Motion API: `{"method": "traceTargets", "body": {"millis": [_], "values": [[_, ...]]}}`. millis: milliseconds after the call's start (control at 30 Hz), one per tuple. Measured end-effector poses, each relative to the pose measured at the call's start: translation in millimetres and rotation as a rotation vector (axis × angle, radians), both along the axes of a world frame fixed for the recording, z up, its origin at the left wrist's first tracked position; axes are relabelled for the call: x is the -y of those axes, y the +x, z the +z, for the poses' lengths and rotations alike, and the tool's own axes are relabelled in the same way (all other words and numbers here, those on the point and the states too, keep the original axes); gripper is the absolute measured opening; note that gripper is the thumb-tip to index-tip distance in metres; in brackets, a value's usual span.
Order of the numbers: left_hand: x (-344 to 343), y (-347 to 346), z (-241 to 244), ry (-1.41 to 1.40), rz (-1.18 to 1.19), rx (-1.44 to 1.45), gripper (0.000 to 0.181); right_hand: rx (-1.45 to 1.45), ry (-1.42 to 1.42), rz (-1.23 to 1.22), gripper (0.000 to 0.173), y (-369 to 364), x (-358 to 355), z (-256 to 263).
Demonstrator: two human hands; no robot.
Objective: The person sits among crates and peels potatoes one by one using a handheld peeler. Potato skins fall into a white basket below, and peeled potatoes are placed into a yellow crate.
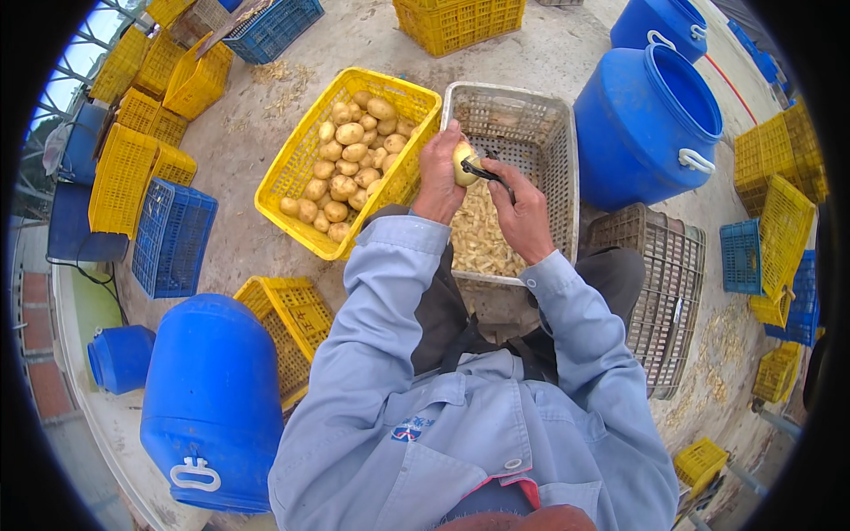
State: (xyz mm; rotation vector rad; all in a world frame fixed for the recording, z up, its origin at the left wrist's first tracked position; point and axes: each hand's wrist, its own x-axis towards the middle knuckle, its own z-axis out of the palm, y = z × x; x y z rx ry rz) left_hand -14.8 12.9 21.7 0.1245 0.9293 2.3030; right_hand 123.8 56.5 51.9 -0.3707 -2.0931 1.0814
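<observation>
My left hand [437, 171] grips a potato [463, 162] whose visible surface is pale and largely bare of skin. Against its near right side lies a black-handled peeler [488, 174], which my right hand [524, 214] holds. Both hands are above a grey-white plastic crate [564, 166] whose bottom is partly covered with a heap of potato peelings [483, 235]. Just left of it, a yellow plastic crate [299, 149] holds several unpeeled potatoes [348, 169]. My left forearm passes over that crate's near right corner.
An open blue plastic drum [617, 126] stands right of the grey-white crate. A dirty slatted crate [664, 299] is by my right knee. Another blue drum [212, 385] and a tipped yellow crate [292, 325] are at my left. Scattered peelings [714, 358] lie on the concrete floor [219, 179].
</observation>
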Motion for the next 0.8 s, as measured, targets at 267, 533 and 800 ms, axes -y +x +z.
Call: {"method": "traceTargets", "body": {"millis": [267, 533, 800], "values": [[0, -16, -3, 0.130, -0.012, 0.108, 0.024, 0.211, -0.188, -0.007, 0.026, 20, 12, -37], [1, -12, 1, 0.284, -0.156, 0.209, 0.028, 0.118, -0.137, 0.048, 0.026, 7, -11, 11], [-1, -3, 3, 0.149, -0.117, 0.067, 0.018, 0.114, -0.034, 0.051, 0.025, -11, -13, 26]]}}
